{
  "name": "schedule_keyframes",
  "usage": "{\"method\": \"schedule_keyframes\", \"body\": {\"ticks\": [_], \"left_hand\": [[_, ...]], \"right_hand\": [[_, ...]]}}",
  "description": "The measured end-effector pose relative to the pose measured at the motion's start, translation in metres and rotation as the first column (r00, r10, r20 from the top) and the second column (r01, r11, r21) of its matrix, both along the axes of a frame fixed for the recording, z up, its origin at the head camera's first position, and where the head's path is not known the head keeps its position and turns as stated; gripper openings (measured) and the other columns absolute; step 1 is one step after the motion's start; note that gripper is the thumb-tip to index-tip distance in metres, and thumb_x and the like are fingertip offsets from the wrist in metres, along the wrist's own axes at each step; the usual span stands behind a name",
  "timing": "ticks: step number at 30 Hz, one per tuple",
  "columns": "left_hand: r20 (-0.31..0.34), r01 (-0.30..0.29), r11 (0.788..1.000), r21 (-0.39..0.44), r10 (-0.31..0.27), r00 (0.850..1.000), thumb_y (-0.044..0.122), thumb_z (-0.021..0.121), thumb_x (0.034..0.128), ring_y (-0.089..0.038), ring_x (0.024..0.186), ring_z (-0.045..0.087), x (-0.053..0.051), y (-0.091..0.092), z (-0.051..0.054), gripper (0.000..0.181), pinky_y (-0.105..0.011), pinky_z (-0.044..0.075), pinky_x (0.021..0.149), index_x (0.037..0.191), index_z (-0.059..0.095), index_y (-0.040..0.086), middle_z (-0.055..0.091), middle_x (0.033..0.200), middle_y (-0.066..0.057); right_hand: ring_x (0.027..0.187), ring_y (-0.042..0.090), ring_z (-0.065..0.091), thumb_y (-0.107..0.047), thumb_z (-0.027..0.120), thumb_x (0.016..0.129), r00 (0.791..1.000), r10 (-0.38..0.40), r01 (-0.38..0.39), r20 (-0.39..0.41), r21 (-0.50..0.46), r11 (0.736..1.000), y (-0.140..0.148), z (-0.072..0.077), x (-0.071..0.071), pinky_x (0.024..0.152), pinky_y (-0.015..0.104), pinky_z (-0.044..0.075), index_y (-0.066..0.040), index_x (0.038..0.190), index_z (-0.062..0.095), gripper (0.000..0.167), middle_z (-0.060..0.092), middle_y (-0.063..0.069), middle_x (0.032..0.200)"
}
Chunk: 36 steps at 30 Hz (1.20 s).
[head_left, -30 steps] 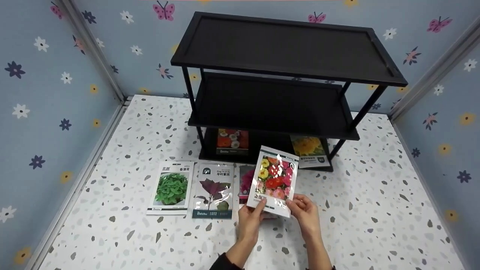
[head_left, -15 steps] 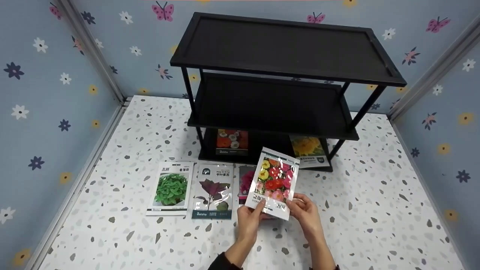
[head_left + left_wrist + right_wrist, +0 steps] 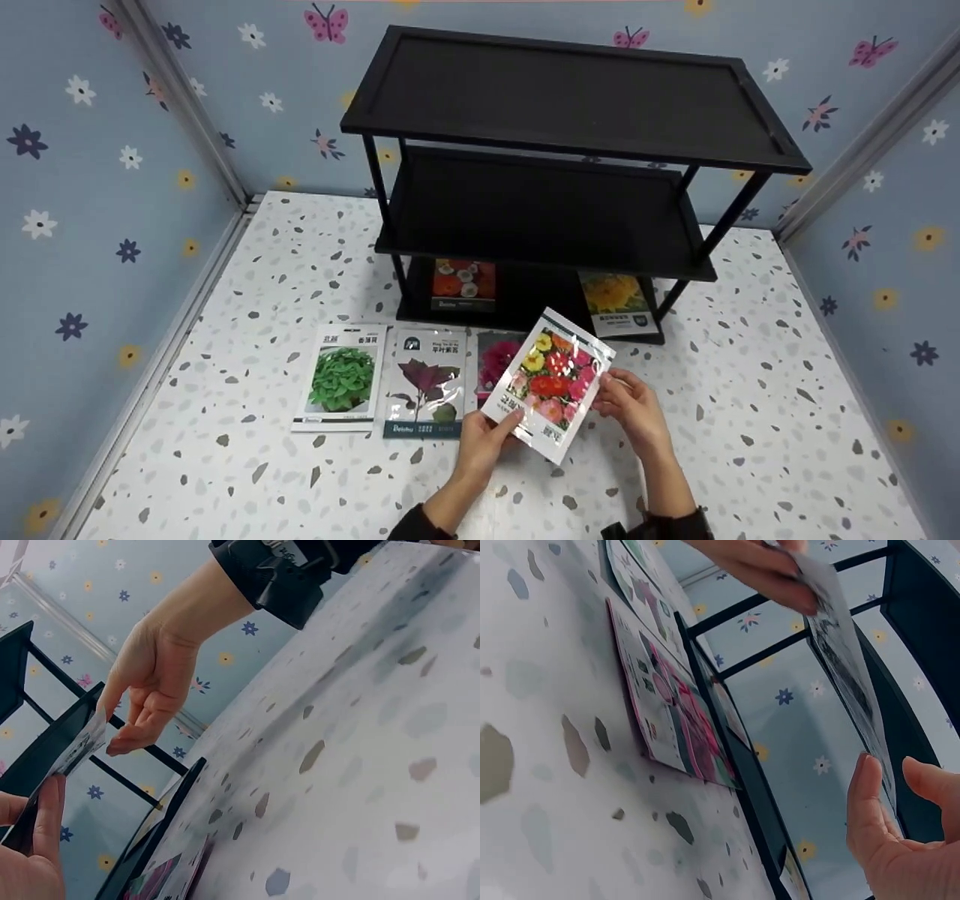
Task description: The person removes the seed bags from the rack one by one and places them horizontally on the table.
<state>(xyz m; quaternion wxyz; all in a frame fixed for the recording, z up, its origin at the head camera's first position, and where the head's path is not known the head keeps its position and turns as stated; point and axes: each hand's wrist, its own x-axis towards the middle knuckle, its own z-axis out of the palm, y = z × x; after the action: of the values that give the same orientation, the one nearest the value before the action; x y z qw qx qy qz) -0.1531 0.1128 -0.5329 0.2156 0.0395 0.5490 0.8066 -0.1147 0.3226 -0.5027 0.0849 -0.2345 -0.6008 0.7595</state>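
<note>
A seed packet [image 3: 556, 384] with red, yellow and pink flowers is held tilted above the table, its picture up and its printing upside down. My left hand [image 3: 480, 448] pinches its lower left part, thumb on the front. At its right edge is my right hand [image 3: 636, 411], the packet's edge between fingers and thumb; in the right wrist view that thumb [image 3: 930, 778] looks slightly apart from the packet. Partly beneath the held packet lies a magenta-flower packet [image 3: 495, 360]. To the left lie a purple-leaf packet [image 3: 426, 386] and a green-leaf packet [image 3: 343, 379].
A black three-tier shelf [image 3: 570, 97] stands behind the packets. On its bottom tier lie an orange-and-white-flower packet [image 3: 464, 285] at left and a yellow-flower packet [image 3: 618, 300] at right, overhanging the front edge. Flower-patterned walls [image 3: 90, 285] enclose the speckled table [image 3: 750, 450].
The held packet has turned clockwise, and its lower end has come nearer. My right hand has moved up along its right edge; my left hand has shifted slightly left.
</note>
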Motion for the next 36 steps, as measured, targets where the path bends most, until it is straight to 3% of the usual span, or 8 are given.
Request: {"method": "schedule_keyframes", "body": {"ticks": [8,14,15,19,25,32,33,36], "left_hand": [[-0.002,0.119,0.992,-0.047,-0.119,0.993,0.002,0.059,0.0827,-0.021,0.080,0.063,0.001,-0.015,-0.002,0.030,-0.029,0.052,0.067,0.106,0.052,-0.016,0.063,0.094,-0.021],[0.020,0.152,0.986,-0.071,-0.151,0.988,0.003,0.058,0.0832,-0.021,0.084,0.062,0.001,-0.021,-0.006,0.032,-0.031,0.050,0.074,0.107,0.051,-0.017,0.062,0.097,-0.020],[0.021,0.145,0.986,-0.079,-0.144,0.989,0.004,0.058,0.0831,-0.020,0.083,0.062,0.000,-0.022,-0.006,0.032,-0.031,0.050,0.074,0.107,0.051,-0.017,0.062,0.096,-0.020],[0.025,0.092,0.993,-0.068,-0.090,0.996,0.008,0.059,0.0829,-0.015,0.077,0.061,-0.002,-0.020,-0.005,0.032,-0.027,0.050,0.070,0.103,0.054,-0.016,0.064,0.090,-0.015],[0.003,-0.010,0.985,0.174,0.009,1.000,0.017,0.059,0.0841,-0.016,0.079,0.061,-0.001,-0.005,-0.010,0.035,-0.026,0.050,0.069,0.104,0.056,-0.011,0.064,0.090,-0.010],[0.220,-0.148,0.939,0.310,0.080,0.972,0.005,0.056,0.0837,-0.023,0.088,0.060,0.013,0.018,0.008,0.038,-0.034,0.049,0.079,0.115,0.046,-0.014,0.060,0.101,-0.015],[0.192,-0.155,0.927,0.341,0.093,0.977,0.003,0.057,0.0836,-0.023,0.088,0.060,0.011,0.024,-0.006,0.037,-0.034,0.049,0.079,0.115,0.047,-0.013,0.060,0.102,-0.016],[0.157,-0.172,0.913,0.371,0.120,0.980,0.008,0.063,0.0811,-0.025,0.088,0.060,0.012,0.036,-0.021,0.041,-0.038,0.048,0.079,0.115,0.048,-0.011,0.059,0.103,-0.016]], "right_hand": [[0.061,0.016,0.059,-0.002,0.051,0.088,1.000,-0.020,0.020,0.009,0.003,1.000,0.009,-0.001,-0.001,0.058,0.026,0.050,0.012,0.103,0.045,0.021,0.060,0.010,0.075],[0.063,0.017,0.061,0.001,0.053,0.085,0.998,0.029,-0.027,-0.057,0.030,0.999,0.009,-0.010,0.003,0.056,0.025,0.051,0.013,0.102,0.048,0.021,0.063,0.010,0.074],[0.062,0.016,0.060,0.000,0.055,0.085,0.991,0.059,-0.058,-0.124,0.009,0.998,0.012,-0.019,0.002,0.055,0.024,0.051,0.011,0.101,0.050,0.021,0.063,0.010,0.074],[0.056,0.013,0.057,-0.003,0.058,0.084,0.986,0.021,-0.019,-0.165,0.013,1.000,0.007,-0.020,0.002,0.051,0.022,0.048,0.006,0.097,0.053,0.017,0.063,0.007,0.069],[0.051,0.012,0.054,-0.001,0.054,0.086,0.984,-0.158,0.156,-0.083,-0.039,0.987,-0.006,-0.006,0.002,0.045,0.021,0.043,0.005,0.096,0.052,0.012,0.062,0.005,0.065],[0.060,0.015,0.061,0.004,0.049,0.088,0.940,-0.322,0.292,-0.111,-0.227,0.929,-0.017,-0.004,-0.002,0.046,0.020,0.046,0.001,0.092,0.053,0.007,0.065,0.009,0.073],[0.063,0.016,0.062,0.004,0.049,0.088,0.930,-0.347,0.309,-0.120,-0.254,0.916,-0.019,-0.004,-0.002,0.049,0.020,0.048,0.001,0.092,0.054,0.007,0.065,0.009,0.074],[0.068,0.017,0.063,0.006,0.048,0.088,0.903,-0.406,0.349,-0.144,-0.308,0.885,-0.026,-0.007,-0.003,0.058,0.023,0.051,0.002,0.091,0.055,0.008,0.065,0.011,0.078]]}}
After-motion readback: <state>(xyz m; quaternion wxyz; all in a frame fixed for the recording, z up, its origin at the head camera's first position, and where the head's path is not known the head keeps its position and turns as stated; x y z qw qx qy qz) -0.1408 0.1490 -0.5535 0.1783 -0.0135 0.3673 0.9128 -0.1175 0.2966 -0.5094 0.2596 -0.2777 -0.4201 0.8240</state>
